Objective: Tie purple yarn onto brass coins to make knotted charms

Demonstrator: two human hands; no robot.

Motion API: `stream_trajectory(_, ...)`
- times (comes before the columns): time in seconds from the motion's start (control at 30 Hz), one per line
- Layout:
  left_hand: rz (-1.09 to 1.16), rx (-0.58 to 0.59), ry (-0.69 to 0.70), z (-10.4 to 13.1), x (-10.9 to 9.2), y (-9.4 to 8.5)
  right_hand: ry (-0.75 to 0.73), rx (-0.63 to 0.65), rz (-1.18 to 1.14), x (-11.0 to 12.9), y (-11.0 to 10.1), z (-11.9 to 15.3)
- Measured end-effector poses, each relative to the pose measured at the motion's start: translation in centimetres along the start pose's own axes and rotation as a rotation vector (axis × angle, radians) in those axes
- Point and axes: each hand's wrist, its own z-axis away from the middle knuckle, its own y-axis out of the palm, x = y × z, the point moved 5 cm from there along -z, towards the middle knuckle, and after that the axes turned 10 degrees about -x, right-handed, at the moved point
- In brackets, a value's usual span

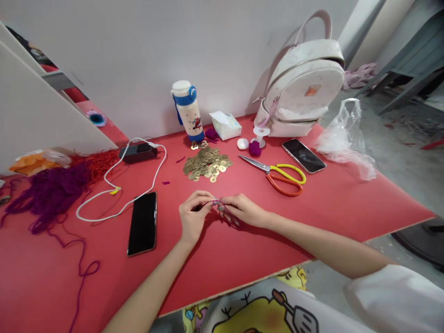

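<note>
My left hand [196, 215] and my right hand [244, 210] meet over the red tabletop, fingertips almost touching. Between them runs a thin purple cord [218, 201], pinched by the fingers of both hands. Part of the cord loops below my right fingers, where details are hard to make out. Just beyond the hands lies a pile of brass-coloured coins with holes [206, 163]. Scissors [277, 175] with one yellow and one orange handle rest open to the right of the coins. A small ball of purple yarn [255, 148] sits behind them beside a white spool [261, 134].
Left are a black phone [143, 224], a white cable [116, 215], a power bank [138, 152] and tangled purple yarn [57, 189]. Behind stand a bottle [189, 111], tissue pack [226, 126] and white backpack [305, 88]. Another phone [304, 156] and a plastic bag [347, 143] lie right.
</note>
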Motion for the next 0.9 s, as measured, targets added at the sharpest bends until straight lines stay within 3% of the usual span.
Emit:
stream_trajectory(0.1,-0.023,0.033,-0.042,-0.2,0.2,0.2,-0.101,-0.200,0.231,0.5,-1.4,-0.4)
stream_trajectory(0.17,-0.081,0.076,-0.017,-0.3,0.0,0.2,-0.121,-0.300,0.200,0.7,-2.1,-0.5)
stream_trajectory(0.27,-0.154,0.148,0.064,0.0,-0.5,0.3,-0.056,-0.346,-0.029,0.5,-2.7,-0.7)
stream_trajectory(0.43,-0.089,0.274,0.201,1.0,-1.8,0.9,0.208,-0.332,-0.505,-1.4,-3.2,-1.6)
stream_trajectory(0.57,0.069,0.555,0.190,2.5,-2.6,2.6,0.312,-0.309,-0.789,-2.9,-4.0,-2.6)
stream_trajectory(0.63,0.130,0.589,0.135,2.9,-2.7,3.0,0.324,-0.325,-0.848,-3.2,-4.5,-2.9)
stream_trajectory(0.7,0.130,0.484,0.058,2.6,-2.2,2.8,0.297,-0.366,-0.850,-3.2,-5.1,-2.9)
stream_trajectory(0.83,0.038,0.048,-0.078,1.2,-0.4,0.9,0.167,-0.452,-0.694,-2.2,-5.1,-2.3)
stream_trajectory(0.9,0.009,-0.121,-0.153,0.7,0.6,0.0,0.113,-0.408,-0.520,-1.3,-4.3,-1.7)
